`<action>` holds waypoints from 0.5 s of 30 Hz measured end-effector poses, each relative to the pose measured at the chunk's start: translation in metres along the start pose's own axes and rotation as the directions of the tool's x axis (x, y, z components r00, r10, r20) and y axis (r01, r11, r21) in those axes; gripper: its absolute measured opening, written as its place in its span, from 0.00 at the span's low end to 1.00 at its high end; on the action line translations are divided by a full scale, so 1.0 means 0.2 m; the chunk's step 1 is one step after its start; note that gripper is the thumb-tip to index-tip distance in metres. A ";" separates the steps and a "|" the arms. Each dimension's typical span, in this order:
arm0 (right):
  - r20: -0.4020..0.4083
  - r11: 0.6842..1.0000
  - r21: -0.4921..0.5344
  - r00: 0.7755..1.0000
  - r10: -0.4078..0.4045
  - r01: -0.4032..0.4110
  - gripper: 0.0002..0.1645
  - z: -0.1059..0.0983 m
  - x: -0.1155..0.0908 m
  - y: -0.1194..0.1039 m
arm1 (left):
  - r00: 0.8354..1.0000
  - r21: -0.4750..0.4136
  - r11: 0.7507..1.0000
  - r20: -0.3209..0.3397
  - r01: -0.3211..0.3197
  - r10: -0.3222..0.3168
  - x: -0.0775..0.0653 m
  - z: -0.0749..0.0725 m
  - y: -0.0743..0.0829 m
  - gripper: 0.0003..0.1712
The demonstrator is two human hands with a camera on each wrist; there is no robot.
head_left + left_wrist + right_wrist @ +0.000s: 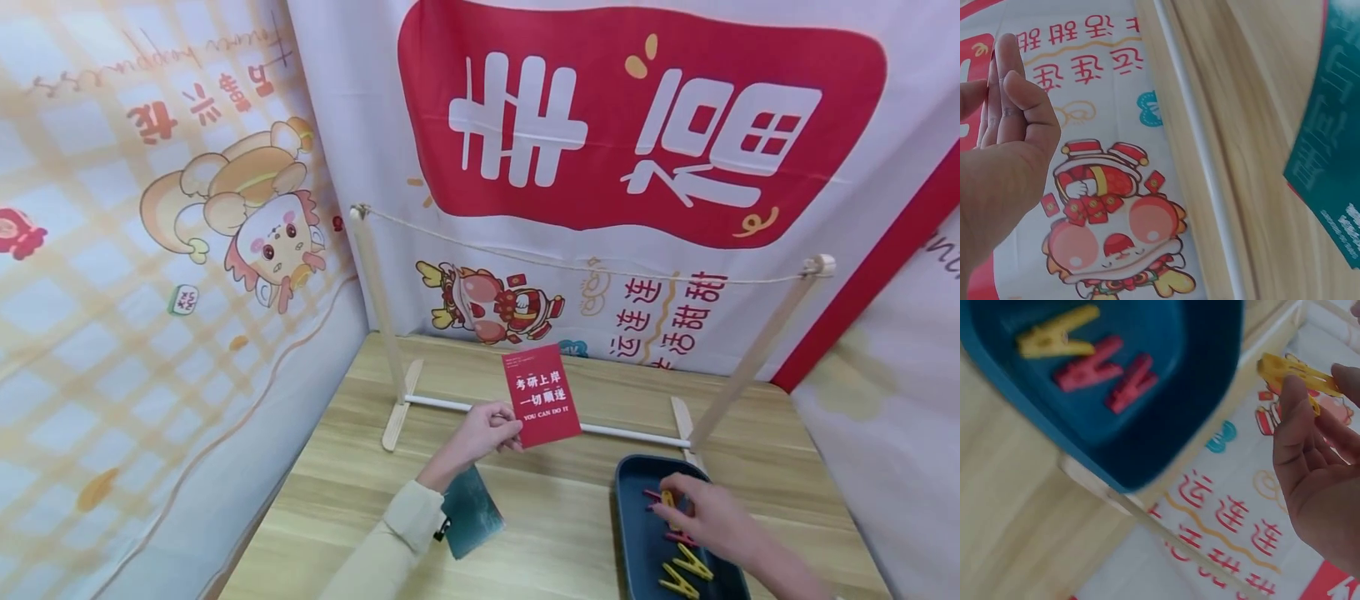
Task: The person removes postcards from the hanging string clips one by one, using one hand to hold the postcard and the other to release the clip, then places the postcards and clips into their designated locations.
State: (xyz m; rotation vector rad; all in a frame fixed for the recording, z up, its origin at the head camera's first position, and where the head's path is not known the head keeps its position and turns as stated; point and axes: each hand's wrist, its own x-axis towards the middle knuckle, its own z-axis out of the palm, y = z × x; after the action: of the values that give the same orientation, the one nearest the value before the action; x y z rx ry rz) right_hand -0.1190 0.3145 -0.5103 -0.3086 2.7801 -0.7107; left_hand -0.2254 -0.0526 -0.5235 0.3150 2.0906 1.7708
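Note:
A red card (pixel 546 396) with white lettering stands upright above the table, its lower left corner pinched between the thumb and fingers of my left hand (pixel 491 432). In the left wrist view that hand (pixel 1010 131) shows beside the printed cloth. Below my left wrist a dark green card (pixel 474 512) lies on the table. My right hand (pixel 708 512) is over the dark blue tray (pixel 624 533) and pinches a yellow clothespin (pixel 1300 374). Inside the tray are yellow clothespins (pixel 678 581) and red clothespins (pixel 1088 365).
Behind the hands stands a wooden frame with two posts (pixel 382 308) and a white bottom rod (pixel 637 435). A thin rope (pixel 495 252) sags between the post tops. Printed cloth (pixel 352 50) hangs behind and beside the wooden table (pixel 337 492).

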 end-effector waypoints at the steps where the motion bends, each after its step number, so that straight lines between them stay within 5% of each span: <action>1: 0.023 1.000 0.011 1.000 -0.014 0.014 0.23 0.02 0.00 0.01 | 1.000 0.003 1.000 0.004 0.007 -0.007 -0.01 -0.01 -0.01 0.13; 8: 0.222 0.994 0.077 0.971 -0.090 0.075 0.18 0.18 -0.01 0.10 | 0.999 0.023 0.999 0.012 0.042 -0.042 -0.08 -0.09 -0.09 0.14; 15: 0.361 0.987 0.034 0.923 0.136 -0.159 0.18 0.34 0.00 0.10 | 0.999 0.005 0.999 0.011 0.037 -0.037 -0.19 -0.18 -0.20 0.13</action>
State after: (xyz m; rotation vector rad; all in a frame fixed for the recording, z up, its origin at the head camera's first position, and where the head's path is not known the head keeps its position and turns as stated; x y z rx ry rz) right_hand -0.1021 0.3018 -0.5785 -0.1903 2.4007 -0.6319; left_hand -0.2039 -0.1085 -0.5534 0.2852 2.0801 1.7388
